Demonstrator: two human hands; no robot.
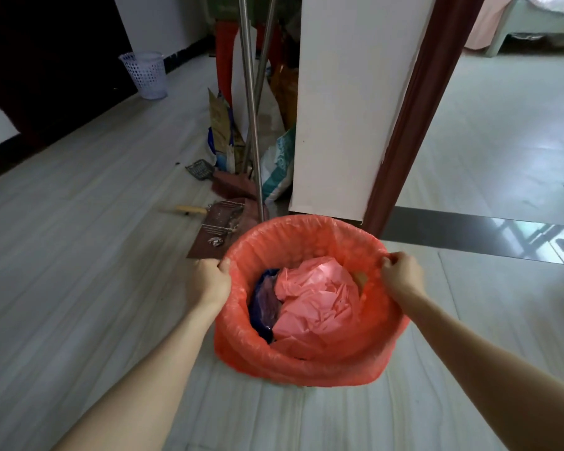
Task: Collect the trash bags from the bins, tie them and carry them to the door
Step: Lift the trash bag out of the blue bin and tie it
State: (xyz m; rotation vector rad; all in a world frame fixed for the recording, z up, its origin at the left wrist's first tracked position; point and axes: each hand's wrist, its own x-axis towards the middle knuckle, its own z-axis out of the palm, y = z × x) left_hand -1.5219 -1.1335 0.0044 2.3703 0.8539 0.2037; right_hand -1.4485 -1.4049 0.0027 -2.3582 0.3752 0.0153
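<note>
A red trash bag (pixel 293 362) lines a bin on the tiled floor just below me, its edge folded down over the rim so the bin itself is hidden. Inside lie crumpled pink plastic (pixel 319 307) and a dark blue wad (pixel 264 304). My left hand (pixel 214 278) grips the bag's edge at the left of the rim. My right hand (pixel 399 271) pinches the edge at the right of the rim.
A white wall corner with a brown door frame (pixel 411 118) stands right behind the bin. Metal poles (pixel 253 102), sacks, cardboard and a dustpan (pixel 220 232) clutter the floor to its left. A white mesh basket (pixel 147 74) stands far left by a dark door.
</note>
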